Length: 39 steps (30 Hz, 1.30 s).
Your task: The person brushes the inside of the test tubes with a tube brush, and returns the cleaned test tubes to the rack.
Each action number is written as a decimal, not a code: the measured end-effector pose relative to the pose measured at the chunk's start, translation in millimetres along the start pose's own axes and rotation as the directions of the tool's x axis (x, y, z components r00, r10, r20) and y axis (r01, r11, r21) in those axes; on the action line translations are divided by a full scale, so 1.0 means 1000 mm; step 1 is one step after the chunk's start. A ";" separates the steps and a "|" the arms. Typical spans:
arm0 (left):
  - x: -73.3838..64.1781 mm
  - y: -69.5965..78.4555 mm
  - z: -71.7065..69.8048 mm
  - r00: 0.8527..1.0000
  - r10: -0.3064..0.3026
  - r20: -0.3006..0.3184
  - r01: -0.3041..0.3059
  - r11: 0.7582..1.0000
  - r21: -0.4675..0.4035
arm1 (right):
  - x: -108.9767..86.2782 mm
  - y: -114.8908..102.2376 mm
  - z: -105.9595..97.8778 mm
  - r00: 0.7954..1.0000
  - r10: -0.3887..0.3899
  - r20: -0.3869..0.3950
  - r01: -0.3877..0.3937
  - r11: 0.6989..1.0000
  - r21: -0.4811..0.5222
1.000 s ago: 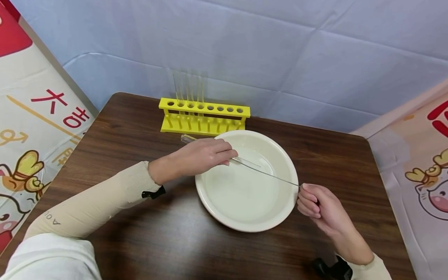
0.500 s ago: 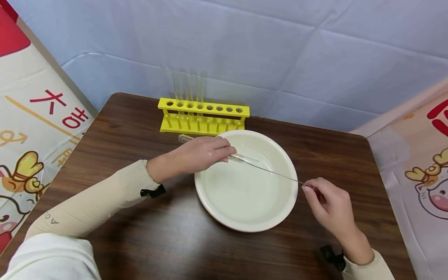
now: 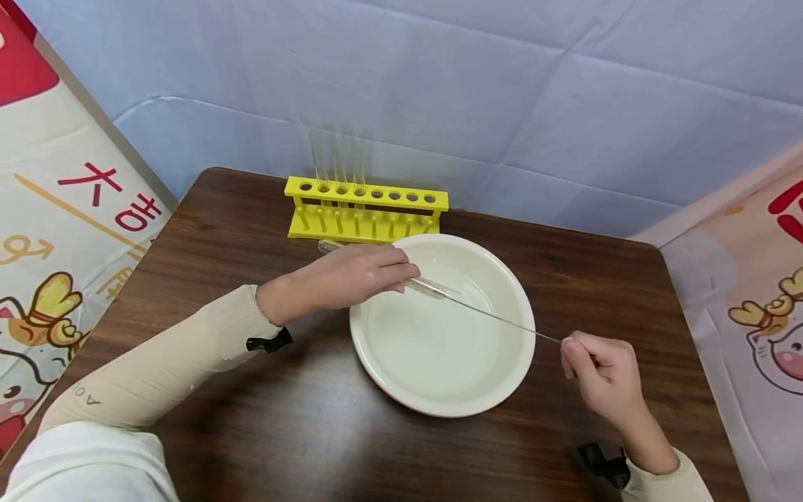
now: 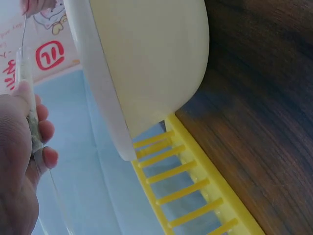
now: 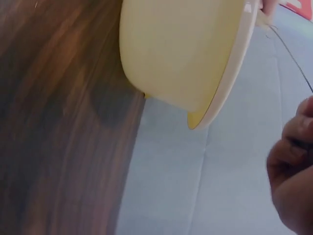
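Observation:
My left hand (image 3: 357, 275) grips a clear glass test tube (image 3: 433, 286), tilted over the white basin (image 3: 444, 410) with its open end toward the right. The tube's rounded end sticks out behind the hand. A test tube brush runs into the tube; its twisted wire handle (image 3: 502, 319) crosses above the basin's right rim. Out past that rim, my right hand (image 3: 605, 373) pinches the handle between thumb and fingers. Pale bristles (image 4: 35, 128) show inside the glass in the left wrist view, partly covered by my left fingers (image 4: 46, 129).
Behind the basin stands a yellow test tube rack (image 3: 385, 201) holding 3 upright test tubes (image 3: 341, 164) on its left side. Everything stands on a dark wooden table (image 3: 301, 432). A pale cloth (image 3: 439, 90) hangs along the table's back edge.
My right hand has moved right, away from the basin, and more of the wire handle shows outside the tube. My left hand and the test tube have shifted slightly left.

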State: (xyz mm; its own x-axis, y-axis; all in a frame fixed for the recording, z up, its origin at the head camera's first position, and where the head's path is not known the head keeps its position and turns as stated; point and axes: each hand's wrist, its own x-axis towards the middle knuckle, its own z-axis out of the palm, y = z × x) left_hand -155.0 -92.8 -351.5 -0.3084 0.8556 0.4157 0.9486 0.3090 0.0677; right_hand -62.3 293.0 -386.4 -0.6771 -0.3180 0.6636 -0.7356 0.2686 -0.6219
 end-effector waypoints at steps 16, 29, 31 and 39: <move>-0.006 -0.007 -0.003 1.000 -0.021 0.003 0.021 0.999 0.040 | 0.001 0.002 -0.026 0.767 0.378 0.519 -0.641 0.395 0.659; -0.009 -0.008 -0.009 0.996 -0.087 0.035 0.087 0.996 0.026 | -0.003 0.007 -0.019 1.000 0.014 -0.022 -0.023 0.853 -0.522; -0.008 -0.007 -0.008 0.996 -0.080 0.037 0.079 0.997 0.014 | 0.000 0.007 -0.019 0.998 -0.054 -0.025 0.030 0.816 -0.577; -0.010 -0.008 -0.009 0.994 -0.092 0.056 0.091 0.996 0.021 | 0.009 0.001 -0.013 0.944 -0.329 -0.031 0.245 0.758 -0.604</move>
State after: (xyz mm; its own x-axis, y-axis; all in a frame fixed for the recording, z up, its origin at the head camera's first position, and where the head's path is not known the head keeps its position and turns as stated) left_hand -158.9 -108.1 -347.8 -0.3974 0.8455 0.3566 0.9152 0.3938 0.0861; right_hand -69.5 302.3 -375.6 -0.3972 -0.3605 0.8439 -0.7353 0.6753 -0.0576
